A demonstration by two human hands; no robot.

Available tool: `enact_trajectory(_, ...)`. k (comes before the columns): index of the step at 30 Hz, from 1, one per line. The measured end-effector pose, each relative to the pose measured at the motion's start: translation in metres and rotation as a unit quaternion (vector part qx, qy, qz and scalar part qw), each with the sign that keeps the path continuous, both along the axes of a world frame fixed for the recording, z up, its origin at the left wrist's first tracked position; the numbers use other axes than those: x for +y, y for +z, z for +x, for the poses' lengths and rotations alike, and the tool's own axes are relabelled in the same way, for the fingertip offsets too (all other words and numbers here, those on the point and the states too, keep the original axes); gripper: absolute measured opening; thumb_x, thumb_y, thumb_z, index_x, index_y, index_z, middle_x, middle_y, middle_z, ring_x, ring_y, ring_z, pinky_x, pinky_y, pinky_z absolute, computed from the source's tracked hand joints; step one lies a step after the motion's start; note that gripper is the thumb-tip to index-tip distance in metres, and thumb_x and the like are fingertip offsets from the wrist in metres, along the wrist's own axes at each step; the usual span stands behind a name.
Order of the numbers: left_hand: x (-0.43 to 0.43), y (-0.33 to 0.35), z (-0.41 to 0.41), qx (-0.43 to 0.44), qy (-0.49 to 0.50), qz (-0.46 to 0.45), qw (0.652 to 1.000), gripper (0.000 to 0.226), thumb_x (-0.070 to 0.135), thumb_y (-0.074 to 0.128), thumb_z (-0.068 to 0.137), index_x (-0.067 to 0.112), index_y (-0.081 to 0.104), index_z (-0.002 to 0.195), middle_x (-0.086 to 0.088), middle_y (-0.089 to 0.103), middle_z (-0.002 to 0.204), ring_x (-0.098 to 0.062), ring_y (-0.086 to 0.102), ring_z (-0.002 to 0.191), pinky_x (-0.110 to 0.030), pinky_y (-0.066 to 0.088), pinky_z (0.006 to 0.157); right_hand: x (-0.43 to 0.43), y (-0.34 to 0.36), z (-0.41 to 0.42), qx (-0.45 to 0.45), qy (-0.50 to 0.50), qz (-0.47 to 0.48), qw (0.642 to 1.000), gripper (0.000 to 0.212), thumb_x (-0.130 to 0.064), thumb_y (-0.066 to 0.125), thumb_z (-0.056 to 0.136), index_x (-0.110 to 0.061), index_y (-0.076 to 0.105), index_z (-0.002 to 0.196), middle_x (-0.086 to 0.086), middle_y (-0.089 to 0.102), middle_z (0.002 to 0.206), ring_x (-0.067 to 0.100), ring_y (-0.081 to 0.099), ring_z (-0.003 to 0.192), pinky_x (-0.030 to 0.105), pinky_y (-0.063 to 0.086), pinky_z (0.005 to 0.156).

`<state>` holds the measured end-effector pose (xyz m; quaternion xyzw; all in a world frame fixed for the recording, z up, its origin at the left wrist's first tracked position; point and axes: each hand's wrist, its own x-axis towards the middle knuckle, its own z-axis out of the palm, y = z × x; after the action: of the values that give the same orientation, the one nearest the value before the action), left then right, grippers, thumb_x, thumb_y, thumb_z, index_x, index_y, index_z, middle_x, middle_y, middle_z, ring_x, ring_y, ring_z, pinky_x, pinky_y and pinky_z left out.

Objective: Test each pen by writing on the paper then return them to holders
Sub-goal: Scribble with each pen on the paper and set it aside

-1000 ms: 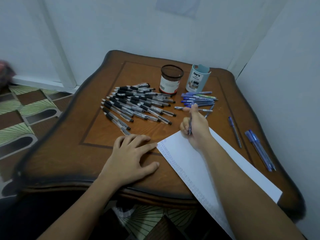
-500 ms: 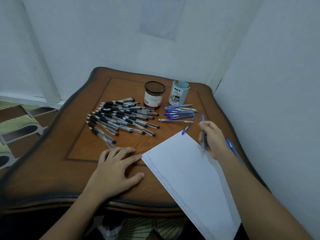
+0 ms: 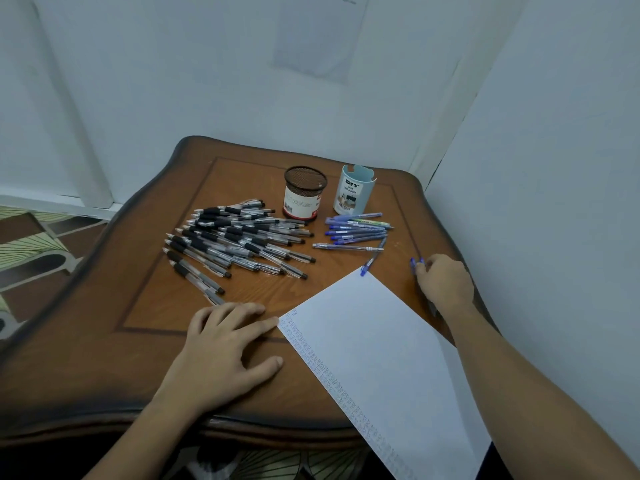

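Since a moment ago, right hand (image 3: 445, 284) has swung off the paper (image 3: 374, 358) to the table's (image 3: 104, 341) right edge, fingertips pinching a blue pen (image 3: 412, 264). Left hand (image 3: 225, 348) lies spread flat. One holder (image 3: 354, 195) reads "DIY".

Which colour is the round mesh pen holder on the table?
The round mesh pen holder is black, with a white and red label; the head view shows it.

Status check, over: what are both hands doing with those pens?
Left hand flat on table, empty. Right hand at table's right edge, fingers on a blue pen. Both holders empty-looking; paper unobstructed.
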<state>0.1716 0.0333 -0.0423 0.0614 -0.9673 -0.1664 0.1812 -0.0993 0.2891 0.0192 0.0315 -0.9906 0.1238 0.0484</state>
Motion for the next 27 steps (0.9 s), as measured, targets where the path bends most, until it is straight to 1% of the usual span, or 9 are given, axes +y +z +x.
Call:
enact_trajectory(4,0.001,0.002,-0.001,-0.001,-0.005,0.004,1.000,0.053,0.074,0.045,0.080,0.045,0.063,0.120,0.020,0.055,0.127,-0.008,0.042,0.121,-0.037,0.019,0.102,-0.026,-0.008,0.006,0.120,0.168,0.052,0.977,0.023,-0.016,0.054,0.099,-0.013,0.067,0.118,0.013,0.060,0.110,0.028,0.055,0.102,0.035,0.050,0.079)
enact_trajectory(7,0.000,0.002,-0.001,-0.003,-0.007,0.006,1.000,0.053,0.074,0.045,0.080,0.045,0.062,0.121,0.020,0.054,0.128,-0.008,0.042,0.121,-0.037,0.018,0.102,-0.042,-0.020,0.003,0.059,0.305,0.044,0.950,0.038,0.001,0.059,0.092,-0.023,0.070,0.119,0.006,0.055,0.113,0.023,0.051,0.106,0.026,0.042,0.082)
enact_trajectory(10,0.000,0.001,0.001,-0.006,-0.008,0.011,1.000,0.054,0.075,0.044,0.081,0.045,0.061,0.123,0.020,0.053,0.129,-0.009,0.042,0.122,-0.037,0.018,0.103,-0.049,-0.023,-0.006,0.027,0.311,-0.003,0.950,0.028,-0.004,0.063,0.094,-0.020,0.075,0.114,0.002,0.054,0.112,0.020,0.052,0.107,0.022,0.041,0.085)
enact_trajectory(13,0.000,0.002,-0.001,-0.001,-0.009,0.005,1.000,0.053,0.075,0.044,0.081,0.045,0.062,0.121,0.019,0.055,0.127,-0.008,0.042,0.121,-0.037,0.019,0.101,-0.049,-0.016,-0.006,0.028,0.347,0.024,0.937,0.017,-0.014,0.067,0.093,-0.019,0.076,0.107,0.002,0.049,0.111,0.022,0.050,0.110,0.028,0.044,0.087)
enact_trajectory(17,0.000,0.003,0.000,0.001,-0.009,0.002,1.000,0.053,0.074,0.044,0.081,0.044,0.063,0.121,0.018,0.055,0.127,-0.007,0.041,0.120,-0.037,0.020,0.100,-0.049,0.004,0.004,0.116,0.388,0.043,0.913,0.019,-0.019,0.058,0.099,-0.018,0.068,0.116,0.011,0.061,0.124,0.028,0.053,0.116,0.039,0.042,0.092)
enact_trajectory(21,0.001,0.004,0.000,0.002,-0.009,0.004,1.000,0.054,0.074,0.045,0.080,0.044,0.063,0.121,0.018,0.056,0.127,-0.007,0.041,0.121,-0.037,0.020,0.101,-0.060,0.036,0.041,0.000,0.320,-0.252,0.913,0.024,-0.037,0.039,0.105,-0.027,0.055,0.119,-0.006,0.063,0.115,0.013,0.058,0.108,0.030,0.050,0.085)
enact_trajectory(24,0.001,0.005,0.000,0.000,-0.007,0.007,1.000,0.055,0.074,0.043,0.081,0.044,0.062,0.122,0.018,0.055,0.129,-0.007,0.041,0.122,-0.038,0.021,0.102,-0.073,0.047,0.062,-0.041,0.282,-0.367,0.885,0.052,-0.056,0.036,0.093,-0.009,0.057,0.087,0.012,0.064,0.090,0.016,0.058,0.083,0.031,0.050,0.073)
enact_trajectory(25,0.001,0.005,0.000,-0.003,-0.007,0.007,1.000,0.056,0.075,0.043,0.081,0.043,0.062,0.123,0.018,0.055,0.129,-0.008,0.041,0.122,-0.039,0.022,0.102,-0.077,0.047,0.067,-0.033,0.280,-0.400,0.872,0.054,-0.053,0.039,0.095,-0.006,0.053,0.074,0.013,0.060,0.075,0.012,0.053,0.069,0.023,0.045,0.065)
enact_trajectory(27,0.001,0.005,0.000,-0.010,-0.007,0.011,1.000,0.057,0.075,0.043,0.080,0.043,0.062,0.124,0.018,0.054,0.131,-0.008,0.041,0.124,-0.041,0.025,0.104,-0.085,0.046,0.074,-0.036,0.268,-0.461,0.845,0.054,-0.035,0.046,0.104,-0.015,0.050,0.054,-0.007,0.045,0.051,0.003,0.041,0.052,0.011,0.034,0.053)
